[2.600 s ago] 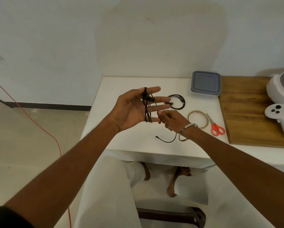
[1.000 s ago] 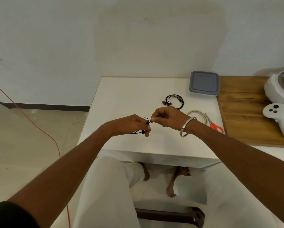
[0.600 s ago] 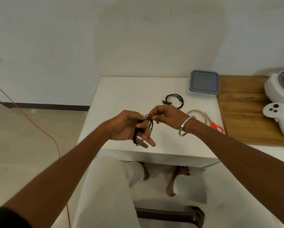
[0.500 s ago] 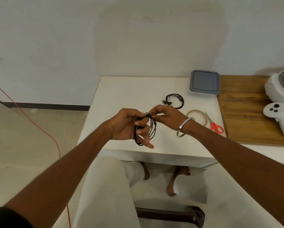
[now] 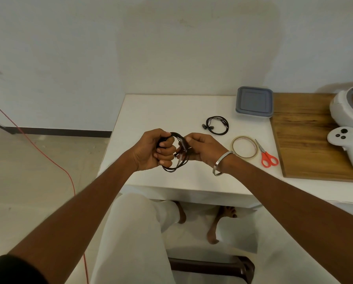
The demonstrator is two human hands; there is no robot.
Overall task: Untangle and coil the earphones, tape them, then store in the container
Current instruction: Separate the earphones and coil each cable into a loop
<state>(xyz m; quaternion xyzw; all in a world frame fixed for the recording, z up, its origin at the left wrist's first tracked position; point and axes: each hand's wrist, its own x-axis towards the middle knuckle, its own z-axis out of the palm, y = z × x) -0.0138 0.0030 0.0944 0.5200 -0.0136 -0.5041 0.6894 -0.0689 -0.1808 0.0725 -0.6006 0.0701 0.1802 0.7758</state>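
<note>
White counter (image 5: pixel 151 111) carries the shut grey container (image 5: pixel 254 105) at its far right corner; tape roll (image 5: pixel 244 146) and scissors (image 5: pixel 267 155) lie nearer than it. Coiling looks nearly finished: left hand (image 5: pixel 151 149) grips the coiled earphones (image 5: pixel 176 154) above the counter's near edge, right hand (image 5: pixel 204 149) pinching the loops. Next, judged: keep the coil clamped left-handed, free the right for tape.

Matt white table (image 5: pixel 151 111), smooth. Varnished wood-grain board (image 5: pixel 306 128), slight sheen. Grey plastic container (image 5: pixel 254 104), matt lid. Thin black rubbery earphones (image 5: pixel 178 158) cable, same on second coil (image 5: pixel 217 125). Glossy clear tape roll (image 5: pixel 244 146). Scissors (image 5: pixel 266 153): metal blades, shiny orange plastic handles. Polished metal bangle (image 5: pixel 222 162). Smooth white plastic controller (image 5: pixel 348 145).
</note>
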